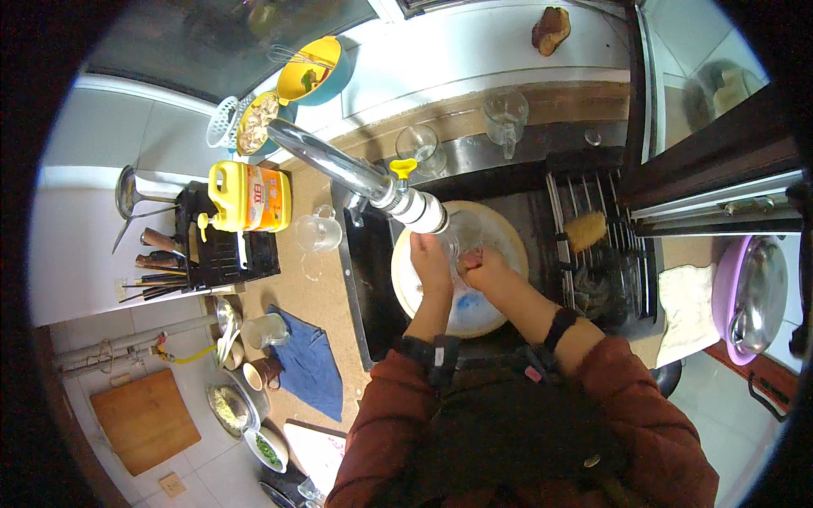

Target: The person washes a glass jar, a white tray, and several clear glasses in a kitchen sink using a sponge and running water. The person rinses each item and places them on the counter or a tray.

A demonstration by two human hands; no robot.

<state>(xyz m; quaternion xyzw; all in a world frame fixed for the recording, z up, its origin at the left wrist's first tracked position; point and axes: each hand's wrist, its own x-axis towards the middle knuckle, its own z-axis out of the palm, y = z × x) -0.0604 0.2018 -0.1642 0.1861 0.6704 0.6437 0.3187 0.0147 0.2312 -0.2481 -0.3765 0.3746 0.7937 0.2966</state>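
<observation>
A clear glass vessel [465, 230] is between my hands, over a round pale basin [399, 267] of sudsy water in the dark sink. My left hand [430, 261] grips its left side, with the fingertips partly hidden under the tap's white nozzle [427, 213]. Curled at the glass's near end, my right hand [488, 270] also holds it; something pinkish shows at its fingertips, too small to name. Below the hands, a blue patch [470, 302] shows in the basin.
The metal tap [330, 159] reaches over the basin. Glass mugs stand behind [506, 117] and left [319, 230] of the sink. A yellow sponge [585, 231] lies on the rack [568, 279] at right. Leftward are a yellow jug [270, 198], a knife holder [209, 254] and a blue cloth [308, 362].
</observation>
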